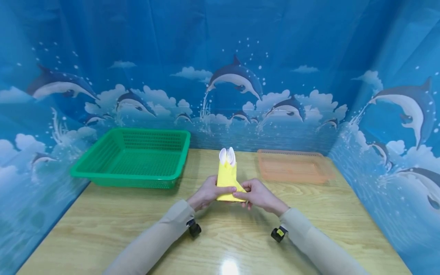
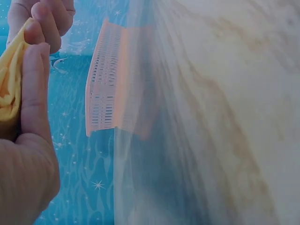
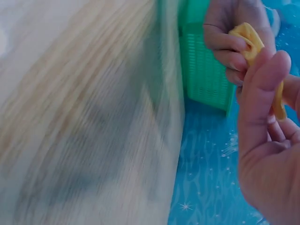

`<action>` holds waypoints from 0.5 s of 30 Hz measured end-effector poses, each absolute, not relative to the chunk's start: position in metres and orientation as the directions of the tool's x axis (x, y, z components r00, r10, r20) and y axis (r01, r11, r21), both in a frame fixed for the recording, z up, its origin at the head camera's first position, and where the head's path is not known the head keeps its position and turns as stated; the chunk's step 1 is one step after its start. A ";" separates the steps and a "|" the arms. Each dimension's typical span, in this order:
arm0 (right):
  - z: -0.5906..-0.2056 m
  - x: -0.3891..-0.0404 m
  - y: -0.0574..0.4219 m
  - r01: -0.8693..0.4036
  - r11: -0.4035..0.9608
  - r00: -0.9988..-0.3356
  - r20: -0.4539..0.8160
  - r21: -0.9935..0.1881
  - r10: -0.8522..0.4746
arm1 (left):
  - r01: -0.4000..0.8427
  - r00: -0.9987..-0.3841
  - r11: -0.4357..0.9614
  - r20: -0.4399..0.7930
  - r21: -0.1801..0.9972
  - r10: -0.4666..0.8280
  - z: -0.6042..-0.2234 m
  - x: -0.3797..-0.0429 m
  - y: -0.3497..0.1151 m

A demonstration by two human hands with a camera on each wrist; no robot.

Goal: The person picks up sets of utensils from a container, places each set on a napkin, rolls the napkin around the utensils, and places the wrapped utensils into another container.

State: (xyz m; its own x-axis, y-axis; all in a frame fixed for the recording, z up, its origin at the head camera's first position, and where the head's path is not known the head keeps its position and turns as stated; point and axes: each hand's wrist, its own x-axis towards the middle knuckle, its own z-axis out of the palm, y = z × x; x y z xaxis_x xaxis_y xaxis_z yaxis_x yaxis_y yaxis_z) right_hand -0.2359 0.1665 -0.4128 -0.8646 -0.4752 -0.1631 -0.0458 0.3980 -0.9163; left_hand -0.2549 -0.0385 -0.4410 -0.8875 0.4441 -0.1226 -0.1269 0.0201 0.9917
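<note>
A yellow napkin (image 1: 225, 176) is folded round white cutlery above the table's middle. A spoon (image 1: 222, 155) and a fork (image 1: 231, 156) stick out of its top; their handles are hidden inside. My left hand (image 1: 210, 191) grips the folded napkin from the left, thumb across its front. On the other side my right hand (image 1: 259, 196) pinches a corner of the cloth that juts out at the lower right. In the right wrist view, a yellow napkin edge (image 3: 280, 105) shows between the fingers. Both thumbs nearly meet on the front of the napkin.
A green basket (image 1: 168, 178) with slotted sides stands at the back left of the wooden table (image 1: 220, 236). Toward the back right lies a shallow orange tray (image 1: 292, 175). A blue dolphin-print curtain (image 1: 158, 49) encloses the back and both sides.
</note>
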 end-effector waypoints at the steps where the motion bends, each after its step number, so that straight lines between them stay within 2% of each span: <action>1: -0.412 -0.236 0.167 -0.042 0.392 -0.861 -0.166 -0.919 -0.481 | -0.133 -0.884 0.017 -0.127 0.991 0.451 -0.441 -0.255 -0.039; 6: -0.413 -0.238 0.170 0.005 0.354 -0.838 -0.197 -0.935 -0.509 | -0.158 -0.869 0.022 -0.150 0.987 0.471 -0.442 -0.253 -0.039; 15: -0.418 -0.240 0.179 0.156 0.214 -0.798 -0.251 -0.964 -0.549 | -0.135 -0.884 -0.001 -0.120 0.991 0.452 -0.442 -0.252 -0.033</action>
State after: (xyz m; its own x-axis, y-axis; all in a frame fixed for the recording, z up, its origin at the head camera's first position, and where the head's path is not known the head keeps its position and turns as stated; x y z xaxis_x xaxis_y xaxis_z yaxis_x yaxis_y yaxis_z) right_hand -0.2398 0.1794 -0.4181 -0.7976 -0.5486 -0.2507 0.1560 0.2139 -0.9643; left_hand -0.2517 -0.0334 -0.4422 -0.8838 0.4522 -0.1198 -0.1346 -0.0005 0.9909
